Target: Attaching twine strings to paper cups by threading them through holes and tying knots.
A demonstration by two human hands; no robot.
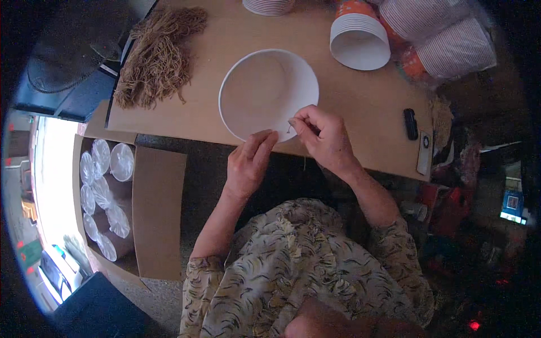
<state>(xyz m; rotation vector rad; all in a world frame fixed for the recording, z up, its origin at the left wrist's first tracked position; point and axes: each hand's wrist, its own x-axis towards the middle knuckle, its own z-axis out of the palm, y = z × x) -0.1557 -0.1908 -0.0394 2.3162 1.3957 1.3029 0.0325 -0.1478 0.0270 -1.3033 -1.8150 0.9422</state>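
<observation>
A wide white paper tub [269, 84] sits near the front edge of the table, its open mouth facing me. My left hand [248, 160] is closed on the near rim, fingertips pressed together there. Just right of it, my right hand [328, 138] pinches a thin strand of string [289, 128] between thumb and forefinger, against the tub's near side. A short thread end hangs below the table edge there. The far ends of the strand are too small to follow. A tangled bundle of brown string [155, 62] lies at the table's far left.
Stacked white tubs [360, 48] lie on their side at far right, near plastic-wrapped stacks [445, 48]. Another stack [268, 5] stands at the back. A black object [410, 124] lies at the right edge. On the left, a cardboard box [160, 211] holds several plastic-wrapped round stacks.
</observation>
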